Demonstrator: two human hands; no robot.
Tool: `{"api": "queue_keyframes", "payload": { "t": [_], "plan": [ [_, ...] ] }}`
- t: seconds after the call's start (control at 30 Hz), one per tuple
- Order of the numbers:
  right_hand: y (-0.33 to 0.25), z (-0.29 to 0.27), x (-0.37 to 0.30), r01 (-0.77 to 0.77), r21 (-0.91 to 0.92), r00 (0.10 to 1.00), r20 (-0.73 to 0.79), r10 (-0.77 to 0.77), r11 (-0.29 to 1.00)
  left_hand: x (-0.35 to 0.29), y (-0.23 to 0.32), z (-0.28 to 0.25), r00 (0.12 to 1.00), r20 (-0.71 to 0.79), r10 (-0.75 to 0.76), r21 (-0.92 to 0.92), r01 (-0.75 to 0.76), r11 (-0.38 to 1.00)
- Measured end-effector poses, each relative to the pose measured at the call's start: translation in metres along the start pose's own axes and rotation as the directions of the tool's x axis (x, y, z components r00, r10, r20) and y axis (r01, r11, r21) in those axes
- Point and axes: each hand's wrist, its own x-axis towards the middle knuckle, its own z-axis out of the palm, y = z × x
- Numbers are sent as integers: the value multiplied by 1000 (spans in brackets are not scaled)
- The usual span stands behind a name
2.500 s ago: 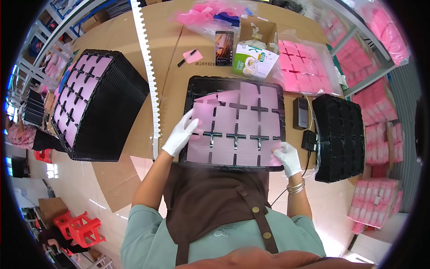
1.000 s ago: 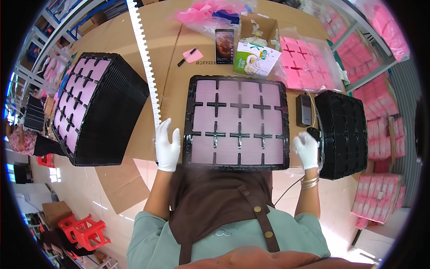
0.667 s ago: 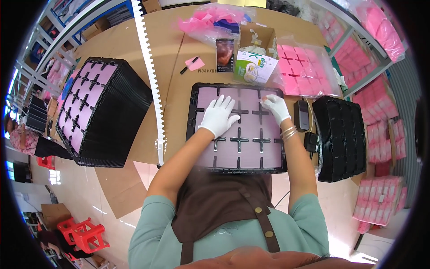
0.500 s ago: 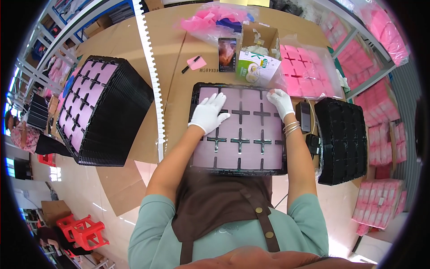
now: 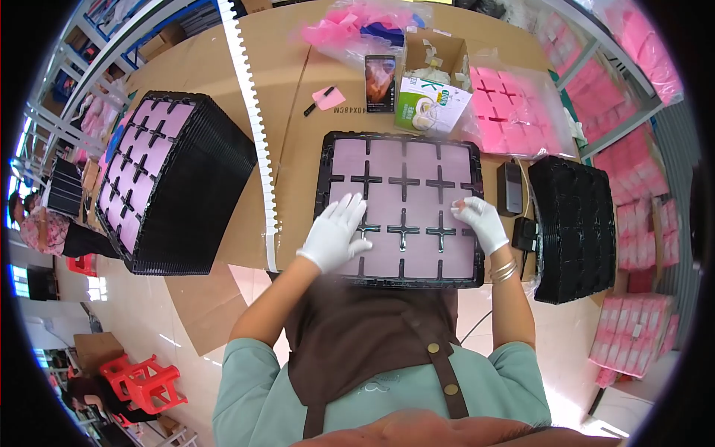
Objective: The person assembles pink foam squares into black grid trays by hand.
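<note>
In front of me on the table lies a black plastic tray point(image 5: 325, 158) with cross-shaped ridges. A pale pink-lilac sheet point(image 5: 383, 254) lies in it, and the dark crosses show through its slots. My left hand point(image 5: 334, 235), in a white glove, rests open with fingers stretched over the sheet's left part. Over the sheet's right part is my right hand point(image 5: 484, 225), also gloved, its fingers curled and pinched together with some bare fingertips showing. Whatever the pinch may hold is too small to make out.
A tall stack of black trays point(image 5: 201, 182) topped with pink sheets stands left; more black trays point(image 5: 573, 231) stand right. Behind are a phone point(image 5: 380, 84), a carton point(image 5: 434, 104), a marker point(image 5: 319, 101) and bagged pink sheets point(image 5: 518, 112). A white toothed strip point(image 5: 249, 104) crosses the table.
Both hands have come nearer to me over the sheet. My right hand has left the tray's far right corner for its right middle; the left has slid down the left side.
</note>
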Motion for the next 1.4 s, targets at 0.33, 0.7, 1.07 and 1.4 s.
{"api": "queue_keyframes", "payload": {
  "t": [0.33, 0.7, 1.07, 1.4],
  "plan": [
    [17, 10, -56, -47, 37, 997, 60, 44, 998, -62, 29, -16, 988, 134, 79, 38, -85, 996],
    [28, 18, -64, 19, -281, 991, 133, 19, 959, -82, 47, 5, 998, 67, 3, -2, -3, 1000],
    [63, -28, -58, -50, -424, 874, -457, -165, 904, -85, -8, 28, 702, -109, -704, -669, 472, 574],
    [-8, -3, -85, 106, -243, 806, -547, -227, 964, -113, 24, -17, 622, -162, -766, -949, 115, 294]
  ]
}}
